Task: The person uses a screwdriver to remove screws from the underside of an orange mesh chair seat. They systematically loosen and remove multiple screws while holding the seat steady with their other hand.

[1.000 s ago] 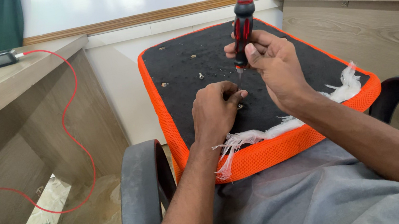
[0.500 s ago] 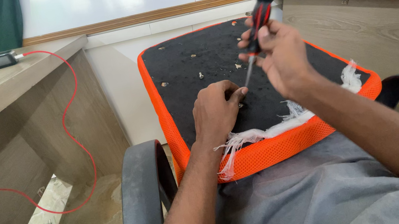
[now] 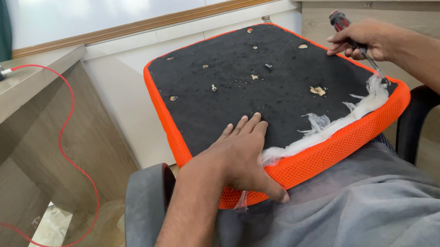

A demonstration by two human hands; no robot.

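now the right hand, clenched on the screwdriver, had shifted to the seat pad edge; left hand flattened open, steadying it.

The black underside of an orange seat cushion lies mostly open at centre and far end, dotted only with small scraps. The left hand blocks its near edge; the right hand, its grip closed on a screwdriver, occupies the right edge beside white padding. A chair armrest crowds the near left.
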